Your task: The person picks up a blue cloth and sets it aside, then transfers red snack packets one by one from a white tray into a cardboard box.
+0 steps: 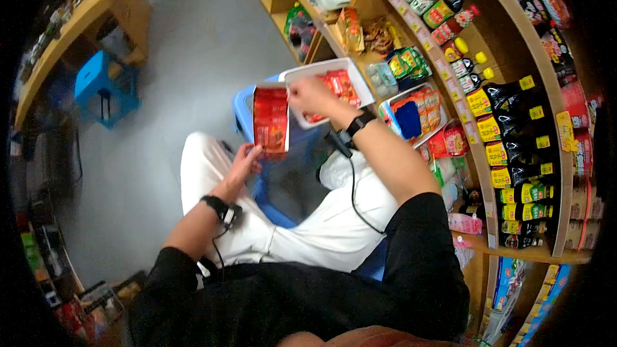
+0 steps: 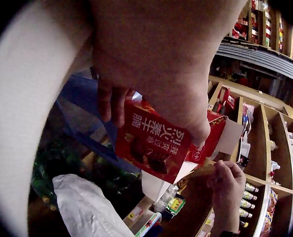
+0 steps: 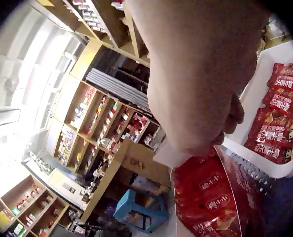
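Note:
My left hand (image 1: 240,171) grips a red snack carton (image 2: 151,143) by its lower end, over my lap. Its top stands open, and red packets (image 3: 205,190) lie in a row inside. At the carton's other end, my right hand (image 1: 315,97) has its fingers curled and pinches a pale cardboard flap (image 3: 170,154). Just beyond the carton sits a white plastic basket (image 1: 364,85) with several red packets (image 3: 280,111) of the same kind, partly behind my right hand in the head view.
Below the basket is a blue stool (image 1: 243,106). Shelves with sauce bottles (image 1: 491,128) rise on the right, beside a tray of orange packets (image 1: 427,112). Another blue stool (image 1: 103,83) stands on the grey floor at left. A white plastic bag (image 1: 344,170) lies near my knee.

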Demonstrator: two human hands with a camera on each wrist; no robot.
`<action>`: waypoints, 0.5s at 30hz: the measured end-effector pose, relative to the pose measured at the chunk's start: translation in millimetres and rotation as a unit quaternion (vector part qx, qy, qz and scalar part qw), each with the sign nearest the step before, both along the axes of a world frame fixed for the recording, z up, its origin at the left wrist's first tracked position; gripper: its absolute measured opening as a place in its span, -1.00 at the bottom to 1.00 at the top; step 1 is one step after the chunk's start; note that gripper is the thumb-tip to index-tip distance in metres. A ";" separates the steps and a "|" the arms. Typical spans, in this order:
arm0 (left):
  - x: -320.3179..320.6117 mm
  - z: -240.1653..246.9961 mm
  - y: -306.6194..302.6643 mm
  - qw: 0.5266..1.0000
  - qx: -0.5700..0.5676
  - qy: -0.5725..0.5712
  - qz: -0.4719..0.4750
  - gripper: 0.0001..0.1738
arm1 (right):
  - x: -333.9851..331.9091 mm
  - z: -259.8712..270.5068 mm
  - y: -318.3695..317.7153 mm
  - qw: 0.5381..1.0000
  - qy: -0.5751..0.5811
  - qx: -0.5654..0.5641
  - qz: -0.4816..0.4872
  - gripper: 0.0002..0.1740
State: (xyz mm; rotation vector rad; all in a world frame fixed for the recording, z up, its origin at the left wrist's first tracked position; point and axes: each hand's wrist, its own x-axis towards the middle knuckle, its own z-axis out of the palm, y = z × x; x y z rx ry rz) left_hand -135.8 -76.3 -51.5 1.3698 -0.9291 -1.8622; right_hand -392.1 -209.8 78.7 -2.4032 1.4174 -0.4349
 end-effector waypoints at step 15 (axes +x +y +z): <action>1.7 0.3 -3.0 1.000 -0.005 -0.017 -0.024 -0.07 | -96.7 -44.3 -39.4 0.953 -0.065 0.118 -0.271 -0.77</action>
